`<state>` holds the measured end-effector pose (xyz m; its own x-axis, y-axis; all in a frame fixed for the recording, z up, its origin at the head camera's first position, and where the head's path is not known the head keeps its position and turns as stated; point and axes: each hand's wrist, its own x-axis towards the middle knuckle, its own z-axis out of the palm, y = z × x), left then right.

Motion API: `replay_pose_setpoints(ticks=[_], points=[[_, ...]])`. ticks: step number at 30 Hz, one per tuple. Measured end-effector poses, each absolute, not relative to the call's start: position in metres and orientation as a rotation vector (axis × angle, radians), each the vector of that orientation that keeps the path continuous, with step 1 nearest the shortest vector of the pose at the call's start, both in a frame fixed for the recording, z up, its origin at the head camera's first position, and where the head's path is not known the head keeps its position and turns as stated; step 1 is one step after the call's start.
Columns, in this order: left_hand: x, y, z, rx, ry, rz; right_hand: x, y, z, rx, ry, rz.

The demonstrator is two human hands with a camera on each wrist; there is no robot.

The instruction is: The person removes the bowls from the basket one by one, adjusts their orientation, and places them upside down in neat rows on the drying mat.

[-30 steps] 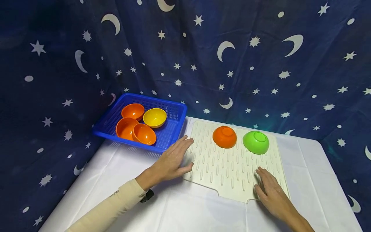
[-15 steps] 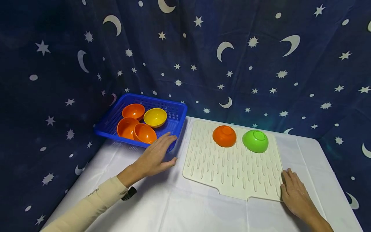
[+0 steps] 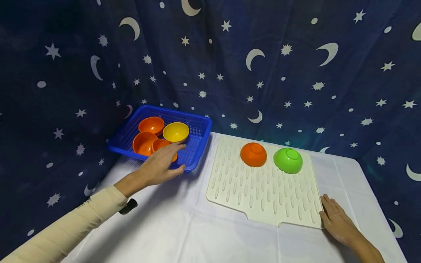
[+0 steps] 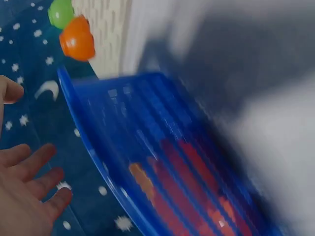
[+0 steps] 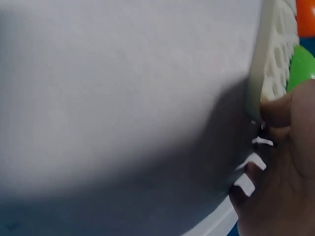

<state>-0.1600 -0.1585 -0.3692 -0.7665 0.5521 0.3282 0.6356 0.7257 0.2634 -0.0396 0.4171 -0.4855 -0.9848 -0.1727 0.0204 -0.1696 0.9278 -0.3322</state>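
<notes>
My left hand [image 3: 160,165] hovers over the front right part of the blue basket [image 3: 206,137], fingers extended, partly hiding the front orange bowl [image 3: 159,144]. Beside that bowl sit two more orange bowls, one at the back [image 3: 151,125] and one at the left [image 3: 142,144], plus a yellow bowl [image 3: 176,132]; all face up. At the other side, my right hand [image 3: 338,223] rests by the right edge of the cream ridged mat [image 3: 263,193], its thumb touching the mat's edge. An upside-down orange bowl [image 3: 253,154] and green bowl [image 3: 288,160] stand on the mat.
A white cloth [image 3: 184,226] covers the table. Dark blue curtains [image 3: 210,65] with moons and stars hang behind and to the left, close to the basket and the back edge. A black wrist device [image 3: 128,206] shows below my left sleeve [image 3: 75,223].
My left hand has moved left from the mat's edge to above the basket. My right hand has shifted right, from over the mat to its right edge. The bowls stay put.
</notes>
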Motion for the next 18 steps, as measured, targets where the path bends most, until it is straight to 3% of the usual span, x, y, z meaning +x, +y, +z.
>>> replay_pose_setpoints(ticks=[10, 18], points=[[-0.206, -0.206, -0.358, -0.703, -3.057, -0.518, -0.04, 0.424, -0.492, -0.234, 3.055, -0.524], [-0.233, -0.215, -0.36, -0.591, -3.388, -0.631, -0.043, 0.421, -0.488, -0.198, 2.954, -0.686]])
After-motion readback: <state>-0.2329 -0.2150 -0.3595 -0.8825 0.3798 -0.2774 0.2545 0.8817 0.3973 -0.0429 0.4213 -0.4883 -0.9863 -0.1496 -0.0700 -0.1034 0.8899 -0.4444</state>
